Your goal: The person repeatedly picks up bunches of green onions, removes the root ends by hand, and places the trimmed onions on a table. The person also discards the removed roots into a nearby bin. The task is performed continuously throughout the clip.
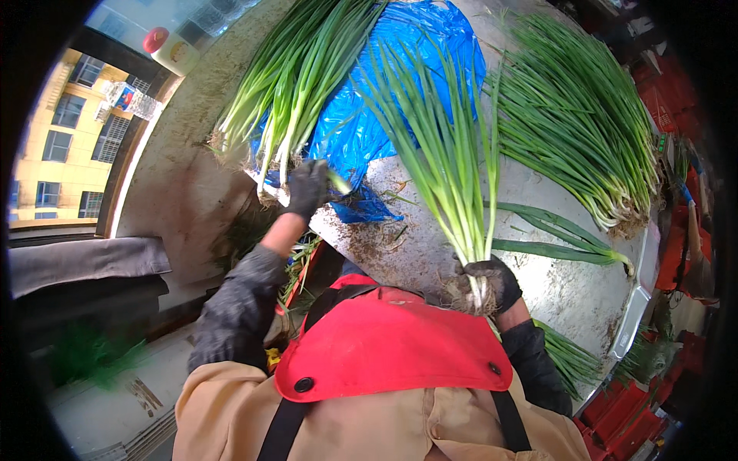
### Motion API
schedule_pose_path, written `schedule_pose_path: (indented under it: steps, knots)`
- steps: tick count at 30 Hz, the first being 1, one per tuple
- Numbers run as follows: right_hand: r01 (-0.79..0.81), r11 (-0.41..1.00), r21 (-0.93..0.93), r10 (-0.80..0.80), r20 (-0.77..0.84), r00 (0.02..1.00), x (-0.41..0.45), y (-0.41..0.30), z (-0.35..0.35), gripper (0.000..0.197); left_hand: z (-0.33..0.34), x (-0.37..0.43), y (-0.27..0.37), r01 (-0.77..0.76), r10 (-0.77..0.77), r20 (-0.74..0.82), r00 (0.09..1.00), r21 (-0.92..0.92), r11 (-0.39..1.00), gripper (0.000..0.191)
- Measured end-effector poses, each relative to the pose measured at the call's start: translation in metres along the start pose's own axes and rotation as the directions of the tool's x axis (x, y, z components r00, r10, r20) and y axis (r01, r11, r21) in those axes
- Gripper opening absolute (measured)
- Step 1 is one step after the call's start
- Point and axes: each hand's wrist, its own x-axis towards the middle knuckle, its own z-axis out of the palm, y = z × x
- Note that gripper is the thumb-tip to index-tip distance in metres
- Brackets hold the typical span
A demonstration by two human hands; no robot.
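My right hand (pixel 503 285), in a dark glove, grips a bunch of green onions (pixel 461 213) by the white stems just above the roots. Its leaves fan out away from me over the metal tabletop (pixel 426 262). My left hand (pixel 305 187), gloved too, is at the root ends of a larger heap of green onions (pixel 305 80) on a blue plastic bag (pixel 357 132). A short pale green piece (pixel 340 182) shows blurred beside its fingers; whether the hand holds anything is hidden. One loose green onion (pixel 576 249) lies right of the bunch.
A big pile of green onions (pixel 571 115) covers the table's right side. More leaves (pixel 568 351) lie by my right elbow. Soil and scraps (pixel 386 236) litter the near edge. A white bottle with a red cap (pixel 172 52) stands by the window at left.
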Motion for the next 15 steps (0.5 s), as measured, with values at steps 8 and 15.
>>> schedule_pose_path:
  steps: [8, 15]
  knots:
    - [-0.033, 0.999, 0.001, 0.033, -0.016, 0.999, 0.017, 0.009, -0.004, 0.030, -0.238, -0.058, -0.110, 0.156, -0.039, -0.534, 0.845, 0.176, 0.972, 0.032]
    - [-0.105, 0.976, 0.190, 0.080, 0.136, 0.987, 0.029, 0.017, -0.005, 0.035, -0.126, -0.083, -0.071, 0.423, -0.423, -0.002, 0.906, 0.012, 0.906, 0.032]
